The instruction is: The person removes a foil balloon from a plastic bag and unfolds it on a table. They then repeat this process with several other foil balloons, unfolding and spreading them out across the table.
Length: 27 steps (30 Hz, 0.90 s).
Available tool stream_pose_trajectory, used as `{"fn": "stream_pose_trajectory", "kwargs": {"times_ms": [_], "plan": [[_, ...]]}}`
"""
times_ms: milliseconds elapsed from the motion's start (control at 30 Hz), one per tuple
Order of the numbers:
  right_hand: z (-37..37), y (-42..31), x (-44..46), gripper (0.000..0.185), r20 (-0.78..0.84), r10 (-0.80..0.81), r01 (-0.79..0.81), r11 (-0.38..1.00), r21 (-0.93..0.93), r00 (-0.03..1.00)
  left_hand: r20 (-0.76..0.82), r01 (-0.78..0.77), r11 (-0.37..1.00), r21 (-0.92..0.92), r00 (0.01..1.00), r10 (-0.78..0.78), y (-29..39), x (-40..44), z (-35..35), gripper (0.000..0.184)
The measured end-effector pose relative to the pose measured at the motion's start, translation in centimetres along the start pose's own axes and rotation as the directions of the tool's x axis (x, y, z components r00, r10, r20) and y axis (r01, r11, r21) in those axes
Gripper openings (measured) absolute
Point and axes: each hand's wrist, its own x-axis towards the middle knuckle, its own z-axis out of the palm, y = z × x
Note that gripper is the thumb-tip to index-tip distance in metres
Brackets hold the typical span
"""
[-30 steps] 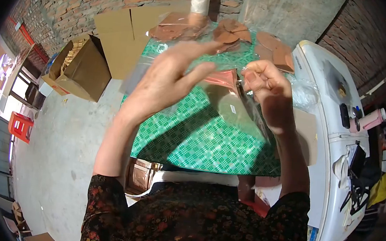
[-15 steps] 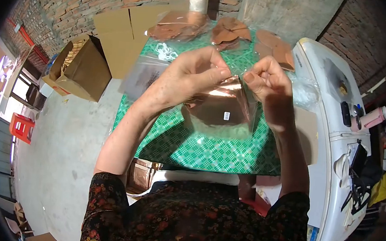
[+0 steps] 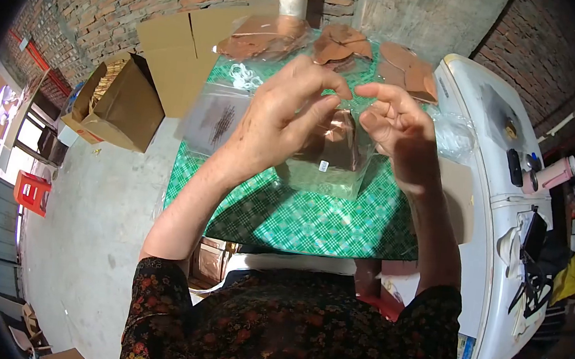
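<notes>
A clear plastic bag (image 3: 322, 183) with a shiny brown piece inside and a small white label (image 3: 323, 166) is between my hands, above the table. My left hand (image 3: 283, 113) is closed at the bag's upper part, its thumb and index finger bent close together; the back of the hand covers some of the bag. At the bag's upper right is my right hand (image 3: 403, 128), its index finger stretched toward the left hand. Its thumb and other fingers are curled together at the bag's edge. The exact pinch points are hard to see.
A green checked cloth (image 3: 296, 229) covers the table. Bagged brown pieces (image 3: 266, 39) lie along its far edge, near white string (image 3: 245, 76) and flat clear bags (image 3: 214, 117). A white fridge (image 3: 486, 199) lies right; an open carton (image 3: 125, 105) stands left on the floor.
The bag has shifted slightly left and away from me. My left fingers have risen and spread a little, and my right index finger has straightened away from the thumb.
</notes>
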Motion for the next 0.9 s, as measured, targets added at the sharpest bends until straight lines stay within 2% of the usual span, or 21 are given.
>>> {"fn": "stream_pose_trajectory", "kwargs": {"times_ms": [133,233,333,433,533,600,667,733,800,900], "plan": [[0.2,0.4,-0.1,0.021,-0.042,-0.004,0.003,1.000,-0.021,0.999,0.042,-0.057,0.995,0.080,0.998,0.054,0.1,-0.2,-0.2,0.016],[0.1,0.8,0.0,0.021,-0.048,-0.001,-0.001,0.999,-0.051,0.999,0.021,-0.054,0.997,0.061,0.998,0.053,0.7,-0.4,0.0,0.019],[0.8,0.6,-0.2,0.020,-0.061,-0.020,0.013,0.994,-0.104,0.998,0.033,-0.037,0.991,0.131,0.999,0.033,0.4,-0.4,0.1,0.019],[1.2,0.3,-0.8,0.019,-0.052,-0.043,0.039,0.996,-0.078,0.998,0.104,-0.060,0.997,0.056,0.993,0.054,-0.5,-0.3,-0.3,0.018],[-0.2,-0.3,-0.9,0.018,0.037,-0.073,0.073,0.997,0.010,0.997,0.143,0.125,0.946,-0.300,0.986,-0.086,0.0,-0.5,-0.5,0.015],[-0.5,-0.8,-1.0,0.019,0.101,-0.139,0.143,0.989,-0.032,0.985,0.122,0.082,0.949,-0.306,0.991,-0.046,-0.3,-0.4,-0.6,0.014],[0.6,0.4,0.0,0.019,0.089,-0.453,0.460,0.851,-0.252,0.887,0.098,0.039,0.959,-0.282,0.995,-0.011,-0.7,-0.3,-0.7,0.014],[0.6,0.7,0.6,0.019,0.148,-0.570,0.580,0.726,-0.369,0.808,0.072,-0.002,0.973,-0.230,0.997,0.019,-0.9,-0.3,-0.6,0.015],[-0.3,0.7,0.7,0.017,0.222,-0.519,0.563,0.724,-0.400,0.825,0.053,-0.017,0.967,-0.253,0.998,0.031,-1.0,-0.4,-0.3,0.014],[0.4,0.2,0.9,0.013,0.202,-0.565,0.597,0.723,-0.348,0.800,0.039,0.019,0.945,-0.327,0.999,-0.006,-1.1,-0.5,0.1,0.013]]}}
